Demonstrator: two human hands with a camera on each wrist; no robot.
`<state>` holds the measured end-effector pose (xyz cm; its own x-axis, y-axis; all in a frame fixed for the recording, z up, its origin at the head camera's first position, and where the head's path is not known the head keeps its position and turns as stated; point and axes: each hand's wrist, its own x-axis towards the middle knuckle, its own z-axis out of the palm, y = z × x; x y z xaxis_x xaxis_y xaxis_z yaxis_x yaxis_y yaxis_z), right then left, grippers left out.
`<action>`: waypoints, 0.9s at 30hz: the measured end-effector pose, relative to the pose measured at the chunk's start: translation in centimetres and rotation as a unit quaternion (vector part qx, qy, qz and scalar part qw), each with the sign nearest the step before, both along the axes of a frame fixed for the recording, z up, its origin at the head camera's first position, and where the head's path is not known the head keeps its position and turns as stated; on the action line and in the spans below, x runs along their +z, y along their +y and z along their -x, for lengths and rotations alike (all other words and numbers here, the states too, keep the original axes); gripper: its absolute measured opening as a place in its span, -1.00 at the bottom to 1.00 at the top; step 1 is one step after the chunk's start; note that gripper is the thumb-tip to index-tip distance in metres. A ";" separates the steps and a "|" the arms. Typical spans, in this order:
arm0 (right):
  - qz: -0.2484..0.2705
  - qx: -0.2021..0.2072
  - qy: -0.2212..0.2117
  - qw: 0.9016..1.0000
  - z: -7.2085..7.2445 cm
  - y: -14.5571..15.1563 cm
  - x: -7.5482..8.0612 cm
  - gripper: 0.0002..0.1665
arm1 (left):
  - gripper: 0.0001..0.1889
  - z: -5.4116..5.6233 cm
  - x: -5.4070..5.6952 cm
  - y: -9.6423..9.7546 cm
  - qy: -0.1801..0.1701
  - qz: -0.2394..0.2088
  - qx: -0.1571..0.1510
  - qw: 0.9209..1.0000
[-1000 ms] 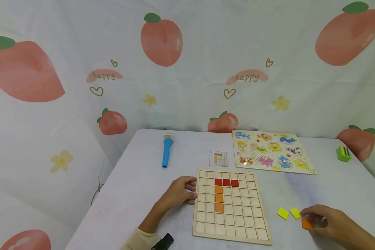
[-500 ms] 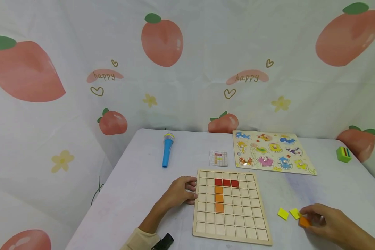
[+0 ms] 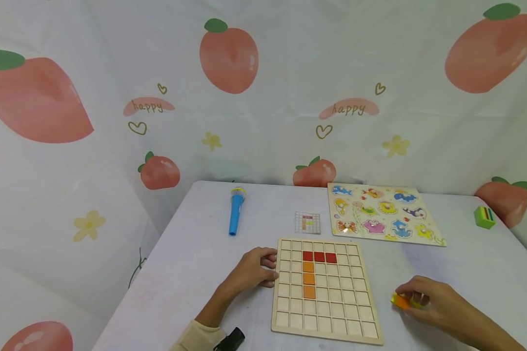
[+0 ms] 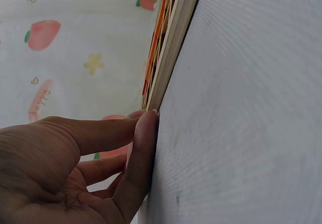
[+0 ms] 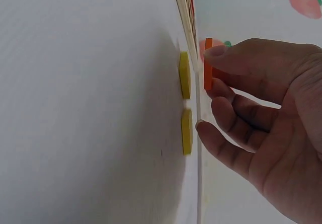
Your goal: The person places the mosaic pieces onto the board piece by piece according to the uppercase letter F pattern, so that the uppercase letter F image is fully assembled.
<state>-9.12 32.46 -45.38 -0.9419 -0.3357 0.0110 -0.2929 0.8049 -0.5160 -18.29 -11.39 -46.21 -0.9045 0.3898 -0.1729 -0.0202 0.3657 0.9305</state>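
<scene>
A wooden grid board lies flat on the table, with three red tiles in a row and three orange tiles in a column below the leftmost red one. At the board's left edge, my left hand holds it with thumb and fingertips; the left wrist view shows them meeting at the edge. To the right of the board, my right hand pinches a loose orange tile between thumb and finger. Two yellow tiles lie on the table beneath it, partly hidden in the head view.
Behind the grid board lies a small pattern card. A blue toy microphone is at the back left. An animal peg puzzle takes up the back right, and a green block sits near the right edge.
My right hand has carried the orange tile left, from beside the yellow tiles to over them. The left hand and the board stay where they were.
</scene>
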 end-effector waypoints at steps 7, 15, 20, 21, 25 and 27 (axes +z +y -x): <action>0.030 0.044 -0.001 0.999 0.9 -2.3 0.3 -0.72 | -0.35 0.1 -0.1 0.0 -0.001 0.000 0.003 1.000; 0.060 0.105 0.043 0.992 1.5 -4.6 0.6 -0.72 | -0.35 0.1 0.0 0.0 0.001 0.002 0.001 1.000; 0.043 0.107 0.022 0.993 2.0 -6.4 1.2 -0.72 | -0.36 0.1 0.0 0.0 0.002 0.005 -0.001 1.000; 0.043 0.111 0.022 0.993 2.1 -6.8 1.3 -0.72 | -0.36 0.1 0.0 0.0 0.001 0.006 -0.001 1.000; 0.040 0.123 0.013 0.992 2.3 -8.0 1.6 -0.72 | -0.37 0.1 -0.1 0.0 0.000 0.005 -0.001 1.000; 0.037 0.125 0.006 0.991 2.4 -8.6 1.8 -0.73 | -0.37 0.1 -0.1 0.0 0.001 0.006 -0.001 1.000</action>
<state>-11.55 23.87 -43.57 -0.8292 -0.5562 0.0550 -0.4849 0.6669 -0.5658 -18.35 -11.35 -46.31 -0.9037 0.3901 -0.1766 -0.0179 0.3776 0.9258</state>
